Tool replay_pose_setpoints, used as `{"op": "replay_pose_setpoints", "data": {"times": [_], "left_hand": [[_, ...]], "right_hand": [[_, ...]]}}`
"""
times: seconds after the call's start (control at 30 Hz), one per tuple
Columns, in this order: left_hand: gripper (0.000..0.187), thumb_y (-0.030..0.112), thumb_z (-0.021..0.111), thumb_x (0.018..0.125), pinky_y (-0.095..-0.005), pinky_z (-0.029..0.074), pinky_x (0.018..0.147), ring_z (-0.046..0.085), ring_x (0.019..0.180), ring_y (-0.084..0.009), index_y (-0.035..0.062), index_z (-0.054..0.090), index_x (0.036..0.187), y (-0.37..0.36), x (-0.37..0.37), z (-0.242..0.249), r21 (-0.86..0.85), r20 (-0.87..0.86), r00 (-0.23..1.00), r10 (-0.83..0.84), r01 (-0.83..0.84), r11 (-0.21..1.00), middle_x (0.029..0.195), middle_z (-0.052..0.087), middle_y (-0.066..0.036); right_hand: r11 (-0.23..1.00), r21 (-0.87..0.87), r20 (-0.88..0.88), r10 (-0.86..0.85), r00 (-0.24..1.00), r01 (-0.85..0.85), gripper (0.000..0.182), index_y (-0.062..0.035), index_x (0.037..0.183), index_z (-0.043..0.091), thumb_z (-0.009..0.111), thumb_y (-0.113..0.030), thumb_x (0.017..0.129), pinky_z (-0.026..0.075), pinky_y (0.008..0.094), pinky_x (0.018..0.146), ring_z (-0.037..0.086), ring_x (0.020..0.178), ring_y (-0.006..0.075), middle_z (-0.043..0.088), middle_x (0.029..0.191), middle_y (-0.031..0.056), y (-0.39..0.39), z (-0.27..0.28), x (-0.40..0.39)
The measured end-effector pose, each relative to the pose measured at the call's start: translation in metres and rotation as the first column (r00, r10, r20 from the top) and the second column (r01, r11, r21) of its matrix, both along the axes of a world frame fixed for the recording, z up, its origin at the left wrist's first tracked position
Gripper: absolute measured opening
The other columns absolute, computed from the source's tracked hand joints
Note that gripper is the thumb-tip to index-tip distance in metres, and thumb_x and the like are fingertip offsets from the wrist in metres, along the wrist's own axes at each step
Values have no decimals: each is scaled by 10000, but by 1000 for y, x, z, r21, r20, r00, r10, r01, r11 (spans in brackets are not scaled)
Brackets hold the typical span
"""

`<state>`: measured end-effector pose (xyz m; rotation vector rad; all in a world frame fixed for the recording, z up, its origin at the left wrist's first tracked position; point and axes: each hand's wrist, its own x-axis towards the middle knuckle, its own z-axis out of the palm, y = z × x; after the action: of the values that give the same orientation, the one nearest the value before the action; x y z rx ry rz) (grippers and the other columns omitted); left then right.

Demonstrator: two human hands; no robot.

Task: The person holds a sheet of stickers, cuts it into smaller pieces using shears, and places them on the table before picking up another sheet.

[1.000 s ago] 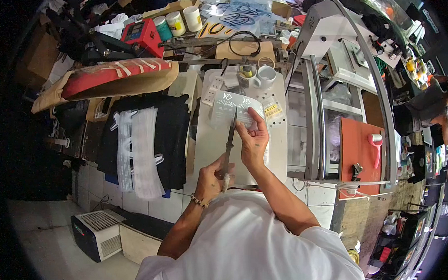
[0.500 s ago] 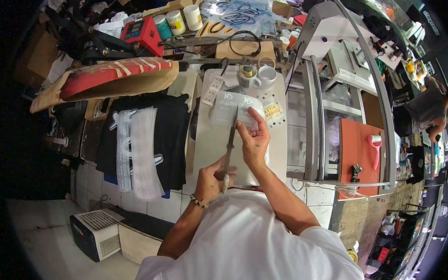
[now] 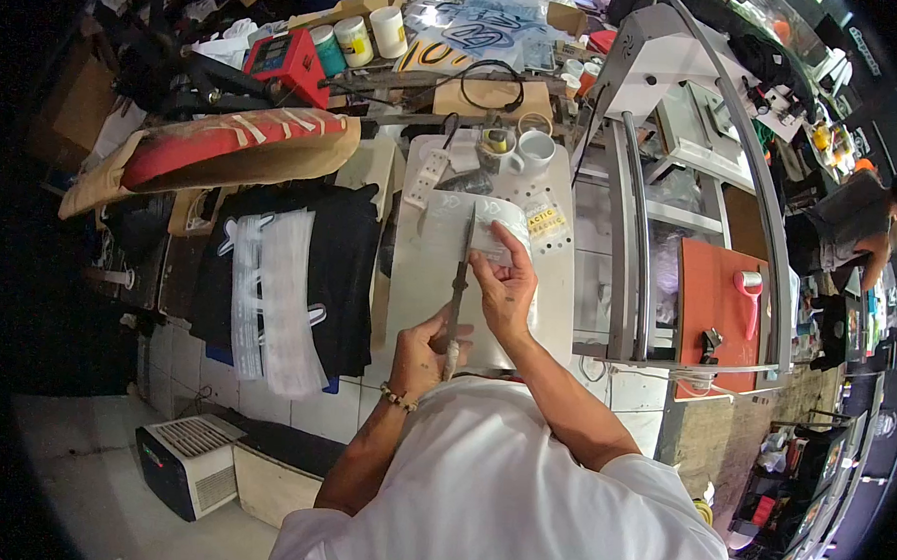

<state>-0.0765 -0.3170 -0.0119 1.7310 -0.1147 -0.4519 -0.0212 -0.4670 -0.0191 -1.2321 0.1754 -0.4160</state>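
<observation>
Not much has changed vs a sec ago: the L hand (image 3: pixel 421 351) still wraps tight round the taped handle of 1 long thin metal scissors (image 3: pixel 458 280), blades pointing away, and the view has just tipped up a bit. The R hand (image 3: pixel 505 291) still pinches 1 clear, shiny plastic sheet (image 3: pixel 481 221) w/ thumb & fingers, held over the flat white board (image 3: pixel 419 279). Behind it sit 2 round white mugs (image 3: pixel 534 149); far right, 1 pink roller (image 3: pixel 751 291) rests on a flat orange pad (image 3: pixel 718 302).
</observation>
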Motion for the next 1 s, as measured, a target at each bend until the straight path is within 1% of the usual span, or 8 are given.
{"op": "replay_pose_setpoints", "data": {"times": [0.2, 0.27, 0.4, 0.6, 0.7, 0.77, 0.87, 1.0], "left_hand": [[657, 28, 706, 773, -280, 542, 791, 688, 914, -143, 47, 503, 1397, 1, -1, -4, -21, -5, 1000, -1, 1, 1000, 1041, 722, -145], [671, 27, 709, 767, -282, 542, 794, 682, 945, -151, 32, 491, 1401, 0, 2, -2, -44, 32, 999, -1, 3, 999, 1050, 716, -156], [607, 2, 689, 795, -310, 567, 810, 689, 915, -194, -38, 477, 1362, 5, 3, -11, -38, -39, 999, -31, 30, 999, 1048, 701, -154], [631, -29, 720, 775, -282, 557, 736, 680, 896, -170, -20, 495, 1365, 12, 0, -62, -258, -152, 987, -55, 14, 966, 1075, 686, -129], [570, -7, 735, 786, -277, 559, 661, 691, 884, -185, -28, 528, 1316, 15, -2, -90, -259, -366, 930, -48, -52, 964, 1062, 686, -123], [322, -8, 680, 844, -319, 586, 730, 682, 865, -205, -69, 593, 1148, 17, -3, -112, -280, -426, 903, -50, -79, 957, 1003, 683, -148], [275, 17, 708, 836, -309, 580, 696, 686, 805, -199, -84, 622, 1078, 17, -10, -139, -291, -435, 899, -45, -93, 952, 978, 691, -142], [262, 24, 715, 830, -290, 562, 592, 689, 759, -191, -78, 634, 1057, 12, -14, -134, -257, -555, 832, -14, -155, 954, 931, 698, -147]], "right_hand": [[999, -49, -126, 14, 992, -21, 500, -8, 1356, 507, 687, -16, 890, 415, 157, 537, 517, 641, -10, 661, 996, 40, 2, 3, -11], [998, -18, 11, -66, 998, 67, 493, -6, 1358, 505, 676, -10, 896, 392, 157, 519, 494, 612, -16, 656, 847, -9, 12, -12, -10], [998, 14, 25, -60, 998, 60, 482, -2, 1358, 503, 661, 0, 903, 384, 152, 528, 477, 604, -15, 620, 753, -50, 15, -31, -12], [974, -225, -117, 15, 993, -41, 466, -20, 1350, 513, 649, 5, 905, 381, 170, 548, 459, 617, 5, 560, 724, -59, 11, -75, -20], [944, -330, -165, -27, 986, -30, 450, -48, 1325, 548, 654, 0, 891, 387, 206, 538, 463, 598, 25, 543, 685, -50, 14, -111, -21], [926, -365, -274, -11, 962, -93, 475, -62, 1289, 568, 663, 5, 828, 478, 301, 593, 578, 579, 149, 654, 672, 111, 12, -127, -25], [838, -529, -306, -37, 951, -138, 500, -68, 1289, 566, 653, 19, 804, 495, 333, 592, 615, 554, 218, 661, 678, 148, 7, -145, -29], [853, -514, -244, -47, 969, -88, 492, -76, 1267, 586, 653, 13, 788, 512, 356, 612, 653, 580, 261, 666, 701, 185, 5, -165, -34]]}}
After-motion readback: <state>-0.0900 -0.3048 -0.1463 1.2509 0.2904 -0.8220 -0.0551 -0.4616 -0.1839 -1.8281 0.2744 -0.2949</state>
